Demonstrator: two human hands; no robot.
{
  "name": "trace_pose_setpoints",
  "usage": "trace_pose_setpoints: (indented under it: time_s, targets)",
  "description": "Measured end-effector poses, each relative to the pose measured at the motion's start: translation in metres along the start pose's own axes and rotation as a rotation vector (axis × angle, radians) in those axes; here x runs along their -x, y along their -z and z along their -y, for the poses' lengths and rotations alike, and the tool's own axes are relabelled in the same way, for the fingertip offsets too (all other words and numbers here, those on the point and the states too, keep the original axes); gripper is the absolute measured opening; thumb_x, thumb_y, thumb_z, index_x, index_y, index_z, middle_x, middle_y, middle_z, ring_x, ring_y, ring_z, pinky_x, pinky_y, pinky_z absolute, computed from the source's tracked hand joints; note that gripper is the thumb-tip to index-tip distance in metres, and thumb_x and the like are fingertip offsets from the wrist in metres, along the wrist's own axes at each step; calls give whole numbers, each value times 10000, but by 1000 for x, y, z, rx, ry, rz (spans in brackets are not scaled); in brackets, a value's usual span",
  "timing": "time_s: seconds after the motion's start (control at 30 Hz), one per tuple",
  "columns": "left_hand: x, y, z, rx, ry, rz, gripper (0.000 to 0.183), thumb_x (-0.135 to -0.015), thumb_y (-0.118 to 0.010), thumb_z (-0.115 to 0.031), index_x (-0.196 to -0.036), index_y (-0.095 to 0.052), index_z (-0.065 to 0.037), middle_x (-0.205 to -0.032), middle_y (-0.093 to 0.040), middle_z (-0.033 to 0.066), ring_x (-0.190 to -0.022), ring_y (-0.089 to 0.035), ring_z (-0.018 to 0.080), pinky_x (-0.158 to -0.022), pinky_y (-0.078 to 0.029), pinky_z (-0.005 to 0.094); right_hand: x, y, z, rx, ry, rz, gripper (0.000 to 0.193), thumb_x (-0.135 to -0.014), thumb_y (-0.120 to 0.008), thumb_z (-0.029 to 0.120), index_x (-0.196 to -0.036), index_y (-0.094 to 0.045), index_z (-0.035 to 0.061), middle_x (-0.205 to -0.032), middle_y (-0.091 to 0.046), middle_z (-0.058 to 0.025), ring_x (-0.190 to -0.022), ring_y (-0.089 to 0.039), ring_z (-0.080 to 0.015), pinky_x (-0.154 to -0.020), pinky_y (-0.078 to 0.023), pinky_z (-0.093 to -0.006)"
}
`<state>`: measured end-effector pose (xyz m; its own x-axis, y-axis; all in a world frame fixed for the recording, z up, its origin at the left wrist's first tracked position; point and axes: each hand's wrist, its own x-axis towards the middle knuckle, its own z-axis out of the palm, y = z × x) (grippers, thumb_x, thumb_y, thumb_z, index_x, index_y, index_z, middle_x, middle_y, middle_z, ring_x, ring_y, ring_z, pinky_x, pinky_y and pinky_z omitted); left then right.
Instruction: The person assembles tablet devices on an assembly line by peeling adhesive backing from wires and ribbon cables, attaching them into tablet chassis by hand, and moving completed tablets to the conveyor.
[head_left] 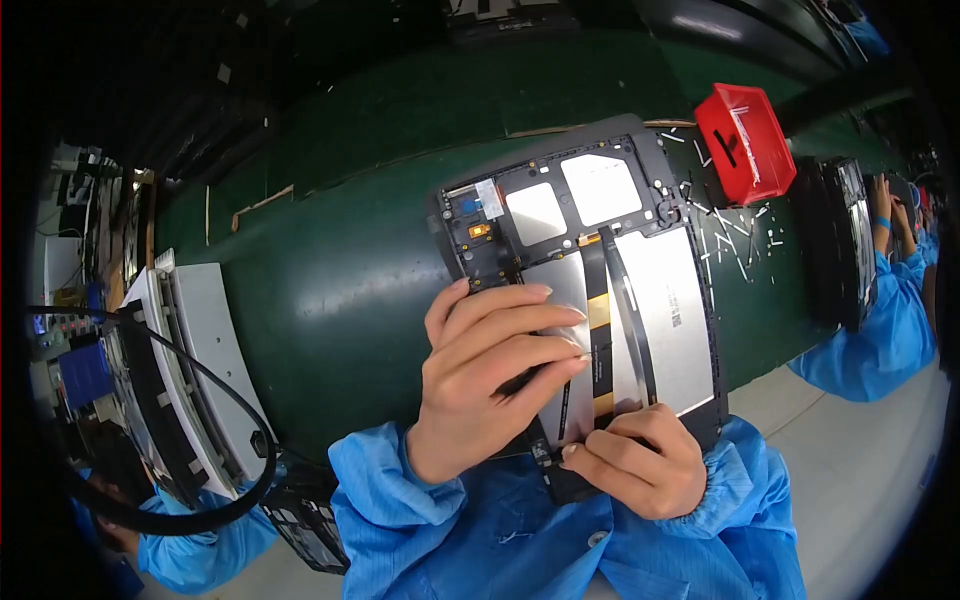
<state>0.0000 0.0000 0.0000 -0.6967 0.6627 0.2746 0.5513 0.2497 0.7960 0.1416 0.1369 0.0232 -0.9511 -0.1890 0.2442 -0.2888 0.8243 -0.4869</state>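
Has one flat black device (672,222), inside bare, left of one red bin (768,150) and nearer the body, with two pale windows (602,188), two broad silver panels (680,325) and one dark ribbon (601,358) bearing two broad gold patches (599,311). Bends left hand (490,365) half-closed over it, farther left of the bin; curls right hand (648,462) nearly closed at it, less far left; cannot tell of any grip in either.

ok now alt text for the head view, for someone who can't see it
Two bare hands, the left and the right, work on the lower part of an opened black device with silver panels, at a green table. Beyond it, to the right, white strips lie scattered near a red bin.
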Motion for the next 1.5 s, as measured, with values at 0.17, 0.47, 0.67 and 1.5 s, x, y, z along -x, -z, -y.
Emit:
trace_pose_setpoints:
  time_s: [0.17,0.47,0.67,1.5]
  targets:
    - [0,-1,-3,-8,17,-21,147,-650,-798,-105,-772,-716,-115,-915,-705,9,-1047,-584,187,-1023,-277,389,1,0,-2,9,30,-35,218,-675,-676,112,-890,-701,90,-929,-650,-18,-770,-548,-169,-602,-464,-268]
    - [30,5,18,-165,-198,-33,490,-863,-506,-587,-951,-730,-159,-1237,-547,171,-1195,-448,372,-1033,-291,468,-2,3,-3,-4,32,-18,167,-750,-650,120,-902,-668,54,-1173,-623,-48,-817,-545,-159,-658,-450,-242]
    - [27,0,11,-317,-154,42,863,-786,-135,-817,-1156,-667,-247,-1345,-477,122,-1290,-288,336,-1048,-153,432,-2,21,0,-166,-7,37,262,-788,-661,216,-990,-647,50,-872,-630,-56,-701,-551,-143,-603,-448,-236]
    - [79,-65,-20,233,403,-304,889,-908,-141,-640,-1431,-169,79,-1507,-70,264,-1396,-25,435,-1109,-3,509,23,33,-58,-540,-727,-218,468,-769,-675,129,-1185,-576,-62,-1252,-488,-199,-988,-586,-247,-918,-425,-326]
